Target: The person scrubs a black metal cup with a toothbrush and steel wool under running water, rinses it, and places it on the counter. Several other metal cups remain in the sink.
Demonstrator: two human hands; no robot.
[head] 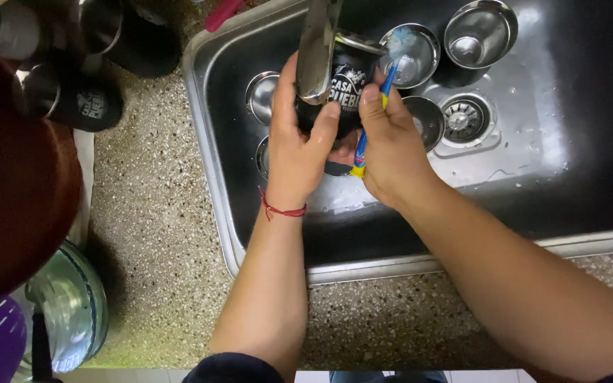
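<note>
Speckled stone worktop (157, 213) surrounding a steel sink (569, 177). Centre frame: left hand (296, 138), grip closed round a black printed cup (345, 85); right hand (388, 138), grip closed on a blue toothbrush (374, 117). Faucet spout (318, 46) overlaps the cup. Steel cups (480, 32) lie around the drain (465, 119). Black mugs (86, 99), upper left.

Two bare forearms are seen from above; a thin red string bracelet (282, 210) is knotted around the left wrist, and dark navy sleeves (232, 369) are pushed up past the elbows.
</note>
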